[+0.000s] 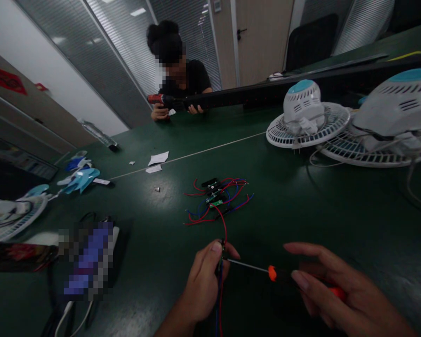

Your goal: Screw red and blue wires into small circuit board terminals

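Left hand (203,281) closed on a small wired part (221,255), right hand (351,295) wrapped around an orange-handled screwdriver (272,273), shaft (249,266) best kept square.

Left hand (203,281) low at center, fingers curled into a tight pinch, wrist angled, forearm (175,323) coming in from the bottom edge. Right hand (337,285) at lower right, near the left but not touching, fingers (301,250) half curled in a closed grip.
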`<state>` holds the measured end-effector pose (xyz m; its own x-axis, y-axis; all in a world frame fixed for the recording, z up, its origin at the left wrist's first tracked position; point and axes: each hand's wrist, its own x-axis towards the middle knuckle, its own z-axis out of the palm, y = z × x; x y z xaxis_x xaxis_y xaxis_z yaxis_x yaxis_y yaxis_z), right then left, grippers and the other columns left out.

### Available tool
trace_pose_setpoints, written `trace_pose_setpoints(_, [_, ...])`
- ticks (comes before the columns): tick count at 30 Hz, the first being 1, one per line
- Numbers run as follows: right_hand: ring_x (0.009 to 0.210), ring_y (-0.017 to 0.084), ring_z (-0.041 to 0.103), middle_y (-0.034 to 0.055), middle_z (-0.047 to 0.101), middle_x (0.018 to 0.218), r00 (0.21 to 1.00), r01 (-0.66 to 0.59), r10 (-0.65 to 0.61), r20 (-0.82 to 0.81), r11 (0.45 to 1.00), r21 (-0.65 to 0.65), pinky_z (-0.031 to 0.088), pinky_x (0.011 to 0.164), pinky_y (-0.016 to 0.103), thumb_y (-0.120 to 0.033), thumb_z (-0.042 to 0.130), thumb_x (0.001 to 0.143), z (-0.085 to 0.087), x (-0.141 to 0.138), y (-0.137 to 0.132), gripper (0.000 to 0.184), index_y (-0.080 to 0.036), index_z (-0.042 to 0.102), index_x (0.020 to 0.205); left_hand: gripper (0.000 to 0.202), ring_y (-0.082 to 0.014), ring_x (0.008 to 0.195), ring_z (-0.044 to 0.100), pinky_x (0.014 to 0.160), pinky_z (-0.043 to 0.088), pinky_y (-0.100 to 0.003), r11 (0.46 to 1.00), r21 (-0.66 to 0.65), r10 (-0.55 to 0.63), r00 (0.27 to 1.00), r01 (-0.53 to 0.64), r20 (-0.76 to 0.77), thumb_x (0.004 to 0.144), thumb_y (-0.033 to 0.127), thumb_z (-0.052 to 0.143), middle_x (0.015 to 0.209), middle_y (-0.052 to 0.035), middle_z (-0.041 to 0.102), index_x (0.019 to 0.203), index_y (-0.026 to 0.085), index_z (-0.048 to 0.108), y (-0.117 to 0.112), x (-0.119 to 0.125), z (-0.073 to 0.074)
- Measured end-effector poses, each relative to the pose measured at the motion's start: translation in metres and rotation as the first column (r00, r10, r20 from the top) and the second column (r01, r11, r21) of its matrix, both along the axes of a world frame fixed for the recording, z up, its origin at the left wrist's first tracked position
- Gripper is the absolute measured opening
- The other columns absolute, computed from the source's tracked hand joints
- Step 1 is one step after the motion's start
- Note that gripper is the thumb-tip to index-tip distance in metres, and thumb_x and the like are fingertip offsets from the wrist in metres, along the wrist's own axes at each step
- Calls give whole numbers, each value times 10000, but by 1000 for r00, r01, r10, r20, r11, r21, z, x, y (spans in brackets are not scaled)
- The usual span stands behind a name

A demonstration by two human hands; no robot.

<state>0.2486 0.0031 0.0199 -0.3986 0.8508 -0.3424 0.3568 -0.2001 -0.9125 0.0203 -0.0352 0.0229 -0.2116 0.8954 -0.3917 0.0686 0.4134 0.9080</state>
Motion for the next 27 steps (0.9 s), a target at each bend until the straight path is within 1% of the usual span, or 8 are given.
trace_pose_setpoints(4, [469, 141, 567, -28, 615, 583, 1000, -2, 2, 1, 1000, 16, 486, 432, 230, -515, 515, 856, 3, 1, 0, 430, -233, 526, 1180, 532, -107, 449, 302, 470, 236, -249, 1000, -8, -12, 1000, 12, 11, 919, 520, 306, 465, 62, 356, 805, 134, 654, 1, -1, -1])
trace_pose_setpoints(7, [444, 136, 552, -30, 605, 567, 1000, -5, 5, -9, 998, 59, 474, 409, 224, -492, 531, 839, 8, -2, 2, 410, -222, 538, 1148, 536, -107, 444, 295, 467, 230, -252, 1000, -6, -14, 1000, 14, 20, 916, 528, 304, 460, 64, 347, 808, 134, 650, 1, -1, -1])
trace_pose_setpoints(10, [437, 137, 552, -24, 608, 562, 1000, 12, -12, -11, 997, 71, 473, 399, 221, -482, 544, 823, 10, -4, 3, 409, -211, 547, 1130, 530, -106, 446, 298, 469, 234, -253, 1000, 1, -8, 1000, 8, 26, 914, 523, 316, 463, 61, 355, 803, 131, 655, 1, -1, -1])
trace_pose_setpoints(14, [483, 143, 576, -15, 623, 607, 1000, 8, -8, 3, 999, 53, 493, 437, 222, -499, 534, 843, 5, -2, 3, 420, -221, 535, 1158, 533, -105, 443, 297, 473, 241, -253, 1000, 15, 0, 1000, 0, 14, 909, 521, 318, 460, 60, 359, 797, 126, 658, 0, 0, 0])
trace_pose_setpoints(18, [535, 150, 592, -12, 640, 652, 1000, -12, 11, 13, 998, 62, 493, 470, 223, -513, 553, 847, 2, 1, 2, 442, -241, 523, 1194, 543, -104, 433, 274, 460, 224, -253, 1000, -2, -5, 1000, 5, 19, 907, 533, 308, 448, 67, 340, 803, 126, 652, 1, 0, 1])
trace_pose_setpoints(23, [539, 136, 593, 11, 701, 774, 997, 71, -70, -15, 996, 47, 483, 479, 222, -495, 595, 823, 3, 0, -1, 404, -257, 567, 1148, 541, -106, 450, 312, 475, 255, -250, 1000, 1, 8, 1000, -8, 10, 896, 546, 338, 470, 56, 368, 790, 125, 661, 1, 0, 2])
trace_pose_setpoints(24, [536, 134, 591, 11, 699, 778, 997, 70, -69, -18, 996, 47, 481, 475, 220, -501, 600, 821, 3, 0, -2, 405, -261, 569, 1145, 540, -106, 455, 319, 479, 261, -249, 1000, 0, 10, 1000, -10, 3, 897, 544, 341, 477, 52, 377, 787, 125, 664, 1, 0, 2])
trace_pose_setpoints(27, [531, 137, 586, -9, 657, 688, 997, 66, -66, -41, 998, 5, 478, 470, 217, -546, 563, 837, -2, 1, -3, 424, -266, 574, 1154, 536, -106, 459, 323, 478, 255, -250, 1000, -4, -7, 1000, 7, -10, 911, 531, 330, 484, 51, 381, 795, 131, 667, 0, 0, 1])
